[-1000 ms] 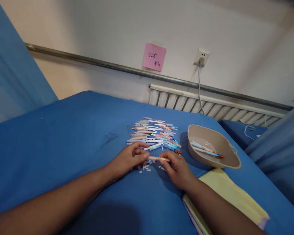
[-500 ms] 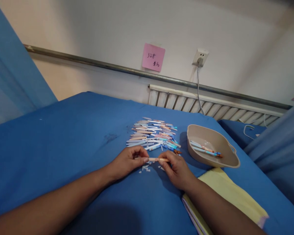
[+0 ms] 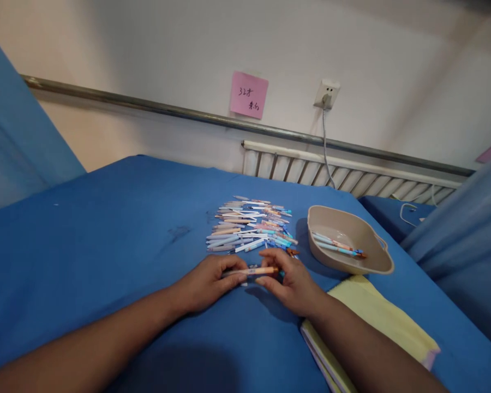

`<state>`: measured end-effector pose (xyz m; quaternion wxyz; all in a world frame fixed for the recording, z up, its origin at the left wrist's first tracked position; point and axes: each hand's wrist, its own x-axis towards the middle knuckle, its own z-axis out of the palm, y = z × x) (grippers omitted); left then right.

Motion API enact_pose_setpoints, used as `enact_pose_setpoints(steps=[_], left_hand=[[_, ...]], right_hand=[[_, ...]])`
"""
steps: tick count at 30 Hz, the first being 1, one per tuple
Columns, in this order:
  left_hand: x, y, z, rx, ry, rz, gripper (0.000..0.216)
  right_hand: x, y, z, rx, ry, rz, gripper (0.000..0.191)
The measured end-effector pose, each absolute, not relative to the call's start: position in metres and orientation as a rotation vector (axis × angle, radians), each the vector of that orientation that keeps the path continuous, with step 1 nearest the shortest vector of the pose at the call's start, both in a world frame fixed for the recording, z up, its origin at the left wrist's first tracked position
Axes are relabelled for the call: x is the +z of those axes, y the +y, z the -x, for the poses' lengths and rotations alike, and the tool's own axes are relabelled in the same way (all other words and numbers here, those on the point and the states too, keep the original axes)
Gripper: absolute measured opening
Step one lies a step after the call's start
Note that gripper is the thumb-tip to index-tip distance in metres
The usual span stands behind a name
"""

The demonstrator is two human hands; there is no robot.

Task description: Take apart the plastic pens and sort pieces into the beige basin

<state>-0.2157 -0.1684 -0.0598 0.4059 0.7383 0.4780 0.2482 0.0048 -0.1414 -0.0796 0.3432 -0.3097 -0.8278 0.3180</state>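
Observation:
My left hand pinches an orange-and-pale pen between thumb and fingers, and the pen points right. Around its orange-brown right end, my right hand has thumb and fingers spread apart, with gaps above and below the pen. Just beyond both hands lies a pile of pens in pastel, orange and blue, with thin white sticks among them. Small white bits beneath the pen are mostly hidden by my hands.
A beige plastic basin to the right holds a few pens. A folded yellow cloth lies under my right forearm. Blue sheeting covers the table. Behind it are a radiator and a plugged-in socket.
My right hand has opened and let go of the pen's right end. The pen stays in my left hand, its orange-brown end now showing. The view has shifted slightly.

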Motion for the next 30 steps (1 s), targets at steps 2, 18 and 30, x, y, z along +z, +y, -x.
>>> enact_pose_setpoints(steps=[2, 18, 30], left_hand=[[-0.061, -0.166, 0.217, 0.683, 1.214, -1.774, 0.027], [-0.075, -0.155, 0.220, 0.904, 1.218, -1.292, 0.030], [-0.067, -0.158, 0.220, 0.790, 1.302, -1.568, 0.030]], right_hand=[[-0.076, -0.136, -0.013, 0.832, -2.080, 0.863, 0.032], [-0.079, -0.123, -0.036, 0.573, -2.550, 1.285, 0.008], [-0.075, -0.129, -0.024, 0.816, -1.926, 0.909, 0.016]])
